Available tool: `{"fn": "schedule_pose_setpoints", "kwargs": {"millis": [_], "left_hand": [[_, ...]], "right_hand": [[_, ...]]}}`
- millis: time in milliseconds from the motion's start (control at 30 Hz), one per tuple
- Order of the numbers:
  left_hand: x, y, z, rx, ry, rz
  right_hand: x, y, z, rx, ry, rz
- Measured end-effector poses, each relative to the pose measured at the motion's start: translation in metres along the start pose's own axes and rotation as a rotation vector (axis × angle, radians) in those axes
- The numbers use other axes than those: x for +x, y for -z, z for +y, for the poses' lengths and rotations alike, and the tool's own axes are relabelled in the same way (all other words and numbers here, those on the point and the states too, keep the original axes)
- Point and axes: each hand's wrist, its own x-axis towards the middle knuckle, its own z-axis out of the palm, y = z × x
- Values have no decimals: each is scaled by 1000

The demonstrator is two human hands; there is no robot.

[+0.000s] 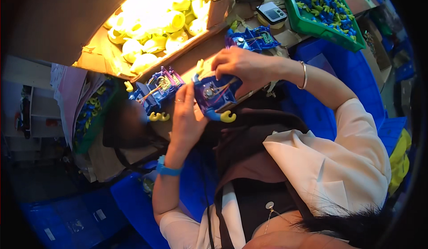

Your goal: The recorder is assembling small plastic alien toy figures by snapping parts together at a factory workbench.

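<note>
Between my two hands is a blue plastic toy body (209, 98), its open side up, with wires and a round silvery part inside. Two blue arms with yellow hands stick out of it, one at its top and one at its lower right. My left hand (186, 120) grips its left edge. From above, my right hand (243, 68) is closed at its upper right edge, fingers bent. Whether those fingertips also pinch a small part is hidden. Left of it lies another wired toy body (154, 93), and a third toy body (255, 38) is beyond my right hand.
A cardboard box (178, 55) of yellow rounded parts stands at the back under a glaring light. Back right, a green tray (307, 28) holds many small blue and yellow parts; a phone (271, 12) lies nearby. Another green tray (91, 133) is at left. Blue bins (321, 66) flank me.
</note>
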Motion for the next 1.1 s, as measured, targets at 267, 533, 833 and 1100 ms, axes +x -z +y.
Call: {"fn": "schedule_pose_setpoints", "kwargs": {"millis": [267,533,833,1100], "left_hand": [[-17,-34,-6,218,33,29],[173,31,-33,149,-115,499],[294,-7,-116,495,213,655],[288,-1,-116,388,220,716]], "right_hand": [[-7,-49,19,-119,-80,-2],[8,6,5,-105,-25,-21],[-10,0,12,-76,-76,191],[-4,-8,19,62,-61,369]]}}
